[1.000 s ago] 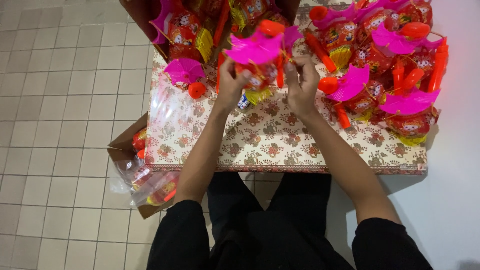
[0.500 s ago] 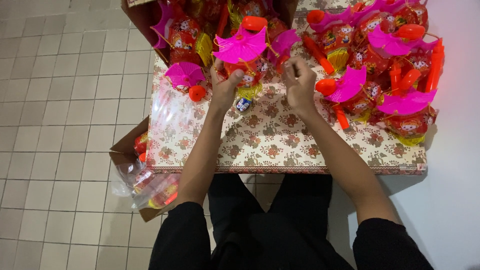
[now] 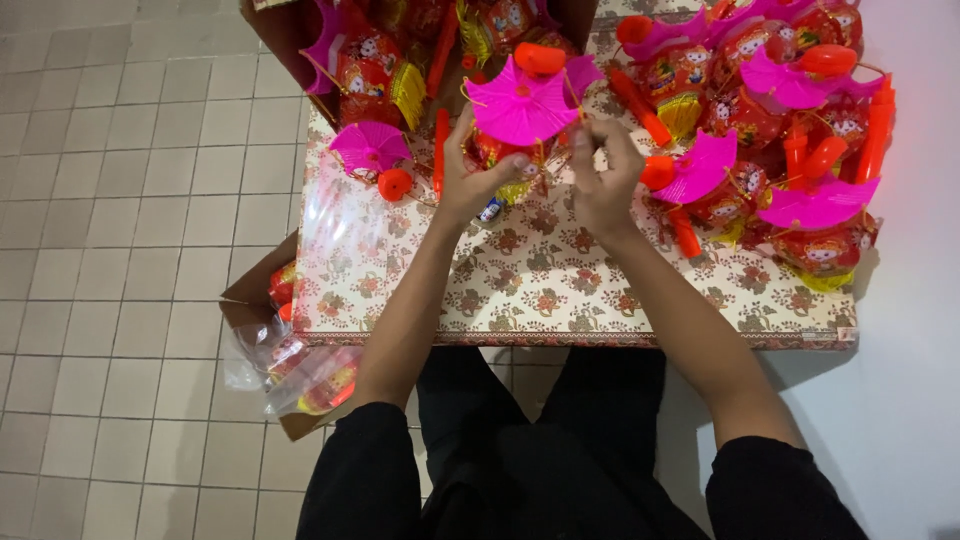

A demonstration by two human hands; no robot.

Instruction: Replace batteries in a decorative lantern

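Under everything lies the tiled floor (image 3: 120, 200), pale grey, filling the left of the view. On it stands the table (image 3: 560, 290), covered in a floral-patterned cloth; its far edge is cut off by the top of the frame. Beyond the table's far left corner a brown cardboard box (image 3: 275, 40) holds more toys, only partly in view. Below the table's near left corner a second cardboard box (image 3: 255, 300) pokes out, mostly hidden by the tabletop, with clear plastic bags (image 3: 290, 365) of red toys spilling from it.

Across the table's far right lies a heap of toy lanterns (image 3: 790, 130), red bodies with pink fan-shaped tops and orange handles; they overlap so much that single ones are hard to separate. Near the table's far left sits a lone pink fan top (image 3: 368, 145) with an orange knob.

At the table's far middle, the toy lantern (image 3: 520, 105) in work is held up between both hands. The left hand (image 3: 468, 175) is closed around its lower left side, thumb lying across the body. The right hand (image 3: 605, 175) pinches at its right edge with curled fingers; what exactly they grip is hidden behind the fingers.
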